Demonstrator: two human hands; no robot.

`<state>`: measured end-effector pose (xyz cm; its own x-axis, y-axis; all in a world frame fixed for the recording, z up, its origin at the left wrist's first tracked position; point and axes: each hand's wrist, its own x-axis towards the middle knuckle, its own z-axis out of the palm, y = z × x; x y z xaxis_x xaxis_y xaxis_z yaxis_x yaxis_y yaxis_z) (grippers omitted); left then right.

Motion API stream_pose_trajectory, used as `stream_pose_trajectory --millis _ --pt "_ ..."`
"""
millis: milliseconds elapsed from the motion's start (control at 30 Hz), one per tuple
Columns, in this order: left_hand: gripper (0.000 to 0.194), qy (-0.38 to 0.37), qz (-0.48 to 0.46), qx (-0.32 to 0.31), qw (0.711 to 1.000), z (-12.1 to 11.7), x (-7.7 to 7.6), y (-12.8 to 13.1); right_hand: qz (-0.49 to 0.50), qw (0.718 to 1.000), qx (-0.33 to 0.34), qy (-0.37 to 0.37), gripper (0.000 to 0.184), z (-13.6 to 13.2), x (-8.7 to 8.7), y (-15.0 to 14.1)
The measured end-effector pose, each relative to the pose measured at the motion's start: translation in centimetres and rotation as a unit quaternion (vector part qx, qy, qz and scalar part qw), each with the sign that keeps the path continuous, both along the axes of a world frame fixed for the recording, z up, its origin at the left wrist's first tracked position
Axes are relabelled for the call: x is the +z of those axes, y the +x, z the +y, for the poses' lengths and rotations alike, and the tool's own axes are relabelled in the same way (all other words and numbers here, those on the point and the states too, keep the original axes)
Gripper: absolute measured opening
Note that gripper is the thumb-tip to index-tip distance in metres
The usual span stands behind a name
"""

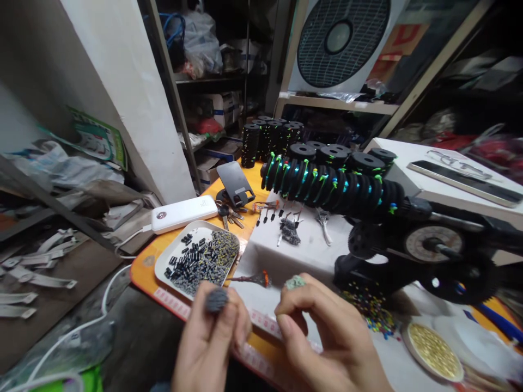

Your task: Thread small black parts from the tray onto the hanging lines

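My left hand [210, 340] is low in the middle, fingers closed round a small bundle of grey pins [216, 299] that sticks up above the thumb. My right hand [327, 332] is beside it, fingers curled in a pinch, with a ring on one finger; what it pinches is too small to make out. Just beyond the hands lies a white tray [171, 256] full of small black and grey parts [204, 258]. A thin wire piece with an orange tip [255, 279] rests on the white sheet [310, 250] between tray and hands.
A long row of black discs with green and blue ties [330, 182] lies across the bench, with stacks of black discs [267, 139] behind. A black geared winding machine [429, 250], a white power bank [183, 213], keys, a phone stand, a gold disc [433, 351] and a fan also stand around.
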<state>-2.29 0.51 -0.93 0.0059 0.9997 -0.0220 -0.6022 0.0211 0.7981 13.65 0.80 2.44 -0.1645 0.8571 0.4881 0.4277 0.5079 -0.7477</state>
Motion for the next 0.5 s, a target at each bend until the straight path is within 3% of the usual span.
stream_pose_trajectory --millis 100,300,367,500 --pt "0.031 -0.045 -0.006 -0.106 0.993 -0.4 -0.6 0.9 -0.014 0.999 -0.012 -0.027 0.015 0.1 -0.2 -0.2" --pt "0.046 -0.105 0.075 -0.172 0.977 -0.8 -0.4 1.4 0.064 0.996 -0.009 -0.063 0.012 0.0 -1.2 -0.2" --pt "0.046 -0.095 0.13 -0.16 0.974 -0.7 -0.2 1.2 0.063 0.996 -0.016 -0.056 0.012 -0.1 -1.2 -0.3" --pt "0.04 -0.057 0.228 -0.074 0.969 -0.9 -0.1 1.0 0.009 0.999 -0.03 -0.021 0.012 -0.1 -0.8 -0.3"
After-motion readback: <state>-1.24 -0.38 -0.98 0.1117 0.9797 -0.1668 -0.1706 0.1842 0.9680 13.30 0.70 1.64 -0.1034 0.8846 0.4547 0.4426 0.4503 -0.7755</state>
